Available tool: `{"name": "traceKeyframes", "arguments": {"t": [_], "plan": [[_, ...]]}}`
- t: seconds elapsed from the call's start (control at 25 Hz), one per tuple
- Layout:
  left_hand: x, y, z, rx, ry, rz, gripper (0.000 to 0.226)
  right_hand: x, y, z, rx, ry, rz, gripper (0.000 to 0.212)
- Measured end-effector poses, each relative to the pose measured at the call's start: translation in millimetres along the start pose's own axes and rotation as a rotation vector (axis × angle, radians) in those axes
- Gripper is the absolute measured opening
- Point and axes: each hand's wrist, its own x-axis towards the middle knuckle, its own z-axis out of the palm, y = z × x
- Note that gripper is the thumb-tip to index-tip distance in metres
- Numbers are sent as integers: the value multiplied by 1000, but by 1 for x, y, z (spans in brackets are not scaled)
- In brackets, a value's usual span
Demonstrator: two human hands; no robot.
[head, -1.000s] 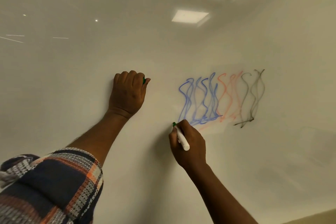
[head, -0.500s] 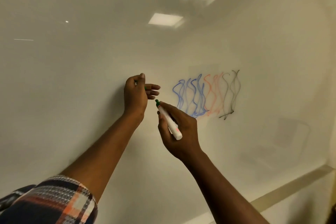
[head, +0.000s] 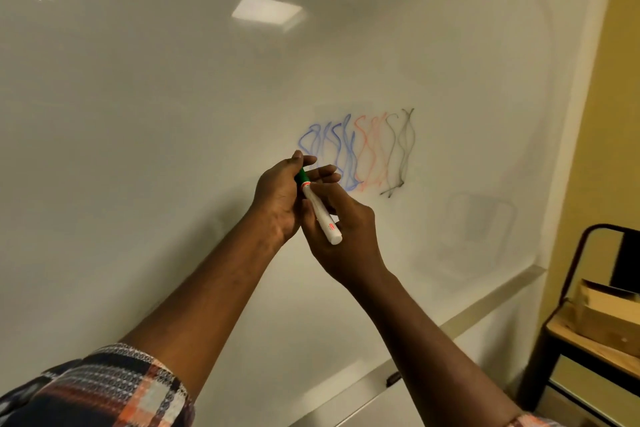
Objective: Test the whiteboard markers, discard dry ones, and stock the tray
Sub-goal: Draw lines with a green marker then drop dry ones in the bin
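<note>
Whiteboard [head: 138,114] fills most of the view, tilted by the wide-angle lens. Its right edge meets a yellow wall [head: 616,114], and its btm edge ends at a pale ledge [head: 485,308] running diagonally down-left. The board surface left of and above the hands is bare, w/ only ceiling-light reflections [head: 266,10] near the top. Both hands meet in front of the board, near centre, just below-left of the test marks. L hand [head: 277,198]: fingers curled, thumb and fingertips pinching the green cap [head: 302,177]; two fingers extend past it toward the marks. R hand [head: 346,236]: clenched round the white barrel of the marker [head: 320,215], which slants from lower right up to upper left, butt end sticking out below the fist. Cap and barrel touch end to end; whether the cap is pushed fully home cannot be told. Neither hand nor marker appears to touch the board. Marks, left to right: blue squiggles [head: 332,146], partly behind the L fingers, red squiggles [head: 370,149], black squiggles [head: 401,152], all overlapping at the sides. A plaid sleeve [head: 114,388] covers the L upper arm. A small dark item [head: 393,378], too small to identify, sits on the ledge. At far right, just beside the board's corner, a black metal-frame stand [head: 571,270] w/ a wooden shelf holds a cardboard box [head: 609,319].
</note>
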Motion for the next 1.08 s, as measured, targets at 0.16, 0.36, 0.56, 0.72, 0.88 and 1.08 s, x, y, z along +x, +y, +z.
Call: {"name": "traceKeyframes", "arguments": {"t": [0.16,0.36,0.56,0.72,0.88,1.08], "plan": [[14,-33,7,74,-2,-18,28,-7,17,-24,-107,-52,2,19],[38,-72,42,33,14,-42,38,-11,57,-58,-98,-61,83,24],[75,-128,92,170,133,20,29,-15,124,-91,-58,-17,90,22],[124,-191,143,251,234,83,34,-11,203,-135,-33,-22,79,37],[175,-257,196,207,261,31,36,-4,282,-191,-49,-15,41,36],[218,-325,251,183,270,12,29,-7,359,-246,-47,41,74,27]]}}
